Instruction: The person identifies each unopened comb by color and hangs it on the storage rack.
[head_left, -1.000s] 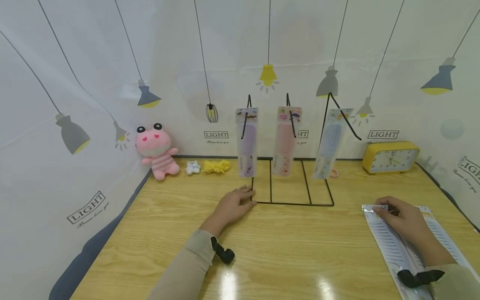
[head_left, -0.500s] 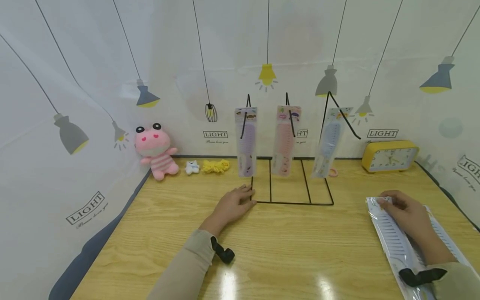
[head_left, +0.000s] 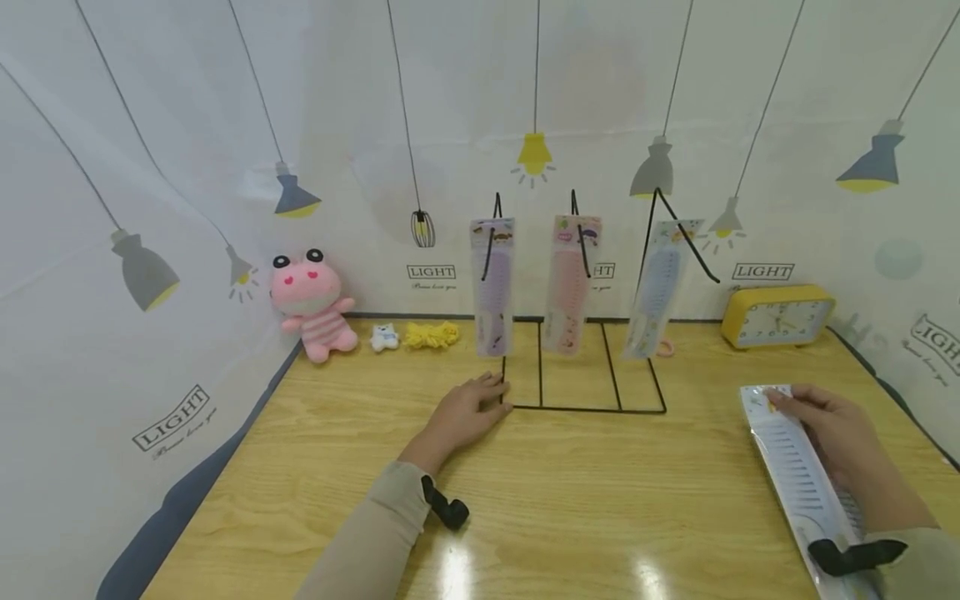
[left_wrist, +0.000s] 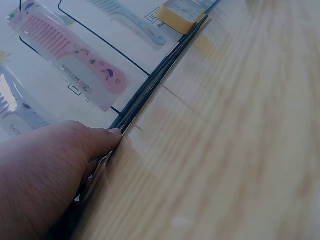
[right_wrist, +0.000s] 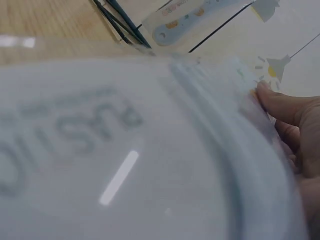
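Note:
My right hand (head_left: 847, 442) pinches the top of a pale packaged comb (head_left: 791, 475), which slants toward me at the table's right. In the right wrist view, its clear wrapper (right_wrist: 125, 150) fills most of the picture, blurred, with the thumb on its edge. Teeth of what may be another comb (head_left: 849, 510) show beside it, mostly hidden by hand and sleeve. My left hand (head_left: 463, 412) rests at the near-left base corner of a black wire rack (head_left: 585, 408), thumb touching the wire. A purple comb (head_left: 492, 287), a pink comb (head_left: 567, 287) and a blue comb (head_left: 656, 292), all packaged, hang from it.
A yellow clock (head_left: 780, 317) stands at the back right, near a small pink ring (head_left: 666, 348). Along the back left are a pink plush toy (head_left: 315, 304), a small white bear (head_left: 385, 337) and a yellow yarn bundle (head_left: 432, 335). A printed curtain (head_left: 360, 125) backs the table.
My right hand has raised the packaged comb slightly and shifted right with it. The second comb beside the hand has become mostly hidden. My left hand has stayed at the rack.

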